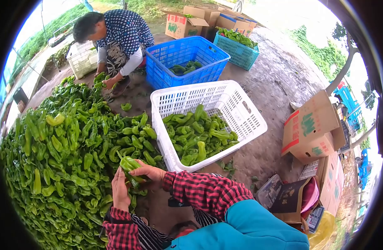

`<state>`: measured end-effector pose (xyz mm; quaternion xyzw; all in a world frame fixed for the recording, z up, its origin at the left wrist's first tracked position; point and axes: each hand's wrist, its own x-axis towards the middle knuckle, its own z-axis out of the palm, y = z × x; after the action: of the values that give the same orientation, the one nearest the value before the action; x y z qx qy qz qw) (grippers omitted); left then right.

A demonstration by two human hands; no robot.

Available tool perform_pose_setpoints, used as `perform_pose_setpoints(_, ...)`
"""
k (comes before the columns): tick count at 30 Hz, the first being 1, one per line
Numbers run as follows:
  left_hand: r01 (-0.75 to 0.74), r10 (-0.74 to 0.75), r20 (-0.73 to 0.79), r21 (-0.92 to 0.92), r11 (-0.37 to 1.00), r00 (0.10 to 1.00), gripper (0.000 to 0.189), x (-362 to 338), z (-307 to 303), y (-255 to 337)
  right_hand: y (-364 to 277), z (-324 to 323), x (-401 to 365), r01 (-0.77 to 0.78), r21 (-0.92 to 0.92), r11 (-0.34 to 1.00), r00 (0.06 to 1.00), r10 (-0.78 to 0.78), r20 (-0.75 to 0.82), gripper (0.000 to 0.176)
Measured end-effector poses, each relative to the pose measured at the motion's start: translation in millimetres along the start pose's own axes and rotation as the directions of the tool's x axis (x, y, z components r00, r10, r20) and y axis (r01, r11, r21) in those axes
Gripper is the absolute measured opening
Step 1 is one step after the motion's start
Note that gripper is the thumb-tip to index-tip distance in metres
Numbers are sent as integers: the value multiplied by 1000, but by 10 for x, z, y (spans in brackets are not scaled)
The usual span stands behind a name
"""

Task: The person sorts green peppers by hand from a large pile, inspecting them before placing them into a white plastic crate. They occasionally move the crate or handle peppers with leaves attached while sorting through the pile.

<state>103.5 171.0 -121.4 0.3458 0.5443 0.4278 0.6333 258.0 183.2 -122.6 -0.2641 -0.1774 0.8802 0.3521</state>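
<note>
Sorting of peppers at the heap, seen from above. My right hand (147, 171) is closed around a long green pepper (129, 163), held just above the near edge of the large heap of green peppers (62, 158) on the concrete floor (279, 79). My left hand (120, 189) lies against the heap just beside that pepper; I cannot tell whether its fingers grip anything. The white plastic lattice crate (245, 112), partly filled with peppers, stands near on the right. The step appears to be picking one pepper out of the heap. Placing it in the crate would call for a short reach to the right, over the near rim. Across the heap, another person (120, 37) crouches beside a blue plastic crate (179, 50).
</note>
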Motion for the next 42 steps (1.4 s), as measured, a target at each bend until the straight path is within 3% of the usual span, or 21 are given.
perform_pose_setpoints(3,-3,3,37,-15,1000,999,43,5,-12,20,-37,69,-46,-47,56,997,998,49,-27,65)
perform_pose_setpoints(6,-40,48,55,-146,989,997,42,45,-33,-33,11,-38,36,-37,23,999,997,39,-63,72)
perform_pose_setpoints(11,-63,66,40,-76,995,997,45,-48,132,112,159,-93,110,-35,-76,997,981,19,-194,76)
perform_pose_setpoints(18,-15,15,-2,-77,997,1000,43,-5,49,81,192,-90,137,-15,-90,996,989,2,-147,68)
perform_pose_setpoints(28,-49,48,-16,-88,995,999,39,28,43,51,199,-149,185,-22,-155,988,993,4,-117,75)
perform_pose_setpoints(31,-58,56,-18,-114,992,998,38,64,35,14,148,-32,61,-66,-112,991,992,53,-112,73)
perform_pose_setpoints(33,-90,86,-31,-147,985,996,37,59,33,26,84,69,-18,-81,92,992,989,92,-119,65)
perform_pose_setpoints(35,-209,174,-208,-159,965,963,38,29,80,112,-27,75,-87,-86,142,986,986,105,-132,59)
perform_pose_setpoints(36,-163,150,-247,-33,986,957,39,16,40,125,-82,61,-156,-82,218,973,980,118,-158,54)
perform_pose_setpoints(37,-148,130,-240,-62,987,962,41,20,16,111,-227,21,-201,-11,204,979,989,41,-145,43)
perform_pose_setpoints(38,-132,115,-194,-72,989,974,40,7,34,118,-342,-117,-152,84,326,942,981,-20,-193,36)
perform_pose_setpoints(39,-113,97,-162,-95,989,982,40,-29,27,117,-1066,-177,-124,346,221,912,936,-318,-153,44)
perform_pose_setpoints(40,-124,110,-129,-107,986,985,44,-26,24,105,-1496,-226,-96,614,34,788,789,-614,-30,76)
perform_pose_setpoints(41,-129,113,-140,-116,985,984,44,-49,40,87,-1794,-187,-172,672,66,738,732,-648,-210,96)
perform_pose_setpoints(42,-124,111,-115,-113,986,987,46,-60,66,96,-1897,-247,-209,630,18,777,752,-604,-265,101)
